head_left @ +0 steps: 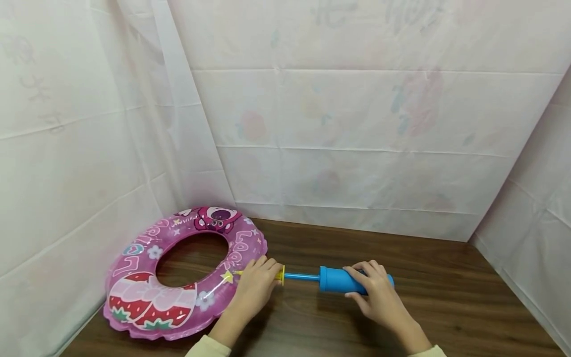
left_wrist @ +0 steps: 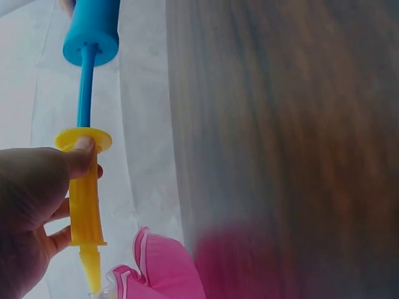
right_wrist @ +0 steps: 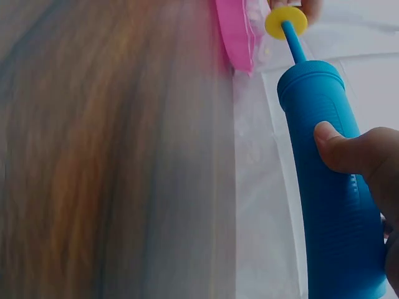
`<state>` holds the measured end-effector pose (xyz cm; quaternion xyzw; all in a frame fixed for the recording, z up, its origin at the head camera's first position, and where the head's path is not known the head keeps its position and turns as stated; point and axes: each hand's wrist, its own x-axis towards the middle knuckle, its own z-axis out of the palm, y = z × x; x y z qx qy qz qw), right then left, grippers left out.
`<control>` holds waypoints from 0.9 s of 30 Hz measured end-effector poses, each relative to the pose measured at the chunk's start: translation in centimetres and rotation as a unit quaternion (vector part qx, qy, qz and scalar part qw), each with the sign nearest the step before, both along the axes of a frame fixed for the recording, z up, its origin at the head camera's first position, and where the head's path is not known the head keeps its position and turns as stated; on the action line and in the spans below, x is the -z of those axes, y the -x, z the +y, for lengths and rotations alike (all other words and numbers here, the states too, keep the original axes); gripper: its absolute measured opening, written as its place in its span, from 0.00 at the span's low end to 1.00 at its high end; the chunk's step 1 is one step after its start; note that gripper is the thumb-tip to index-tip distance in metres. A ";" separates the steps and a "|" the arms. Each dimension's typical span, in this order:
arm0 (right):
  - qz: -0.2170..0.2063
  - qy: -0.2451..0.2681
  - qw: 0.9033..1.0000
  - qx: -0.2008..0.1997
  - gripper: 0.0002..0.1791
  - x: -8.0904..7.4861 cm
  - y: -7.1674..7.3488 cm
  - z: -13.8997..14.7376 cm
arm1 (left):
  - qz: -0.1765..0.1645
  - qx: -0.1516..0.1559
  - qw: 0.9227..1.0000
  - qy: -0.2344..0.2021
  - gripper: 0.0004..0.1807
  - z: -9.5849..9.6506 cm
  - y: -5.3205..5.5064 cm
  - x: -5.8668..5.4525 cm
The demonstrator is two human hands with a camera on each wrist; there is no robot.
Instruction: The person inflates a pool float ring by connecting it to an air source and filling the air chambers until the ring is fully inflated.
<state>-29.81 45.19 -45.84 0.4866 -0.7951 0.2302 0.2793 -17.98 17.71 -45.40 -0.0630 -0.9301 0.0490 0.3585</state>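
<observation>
A pink swim ring [head_left: 241,243], puffed up and printed with strawberries and a bear, lies at the left of the table. My left hand [head_left: 257,282] grips the yellow handle [left_wrist: 85,205] of a hand pump beside the ring's right side. In the left wrist view the yellow nozzle tip [left_wrist: 91,268] points down to a clear part at the ring's edge; whether it sits inside is hard to see. My right hand [head_left: 376,292] holds the pump's blue barrel [right_wrist: 330,187]. A length of blue rod [head_left: 302,276] shows between handle and barrel.
Dark wood-grain table [head_left: 446,287] spreads under everything. Pale printed cloth [head_left: 357,124] hangs behind and on both sides, and the ring lies close to the left cloth [head_left: 89,238].
</observation>
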 end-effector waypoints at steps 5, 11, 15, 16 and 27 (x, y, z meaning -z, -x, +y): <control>0.013 -0.002 1.000 -0.009 0.33 -0.1 0.2 -1.7 | 0.006 -0.013 1.000 0.001 0.18 0.3 0.1 0.1; 0.029 -0.004 0.999 -0.021 0.33 -0.6 0.4 -3.9 | 0.020 -0.019 1.000 -0.009 0.18 0.4 0.5 0.0; 0.031 -0.002 0.999 -0.026 0.33 -0.9 0.0 -5.1 | 0.023 -0.015 0.999 -0.017 0.18 0.4 0.6 0.1; 0.031 -0.002 0.999 -0.028 0.33 -1.0 -0.2 -5.4 | 0.022 -0.014 0.999 -0.020 0.18 0.4 0.6 0.1; 0.019 -0.014 0.999 -0.030 0.32 -2.4 -1.1 -7.3 | 0.002 -0.010 0.999 -0.040 0.18 0.1 0.6 -0.9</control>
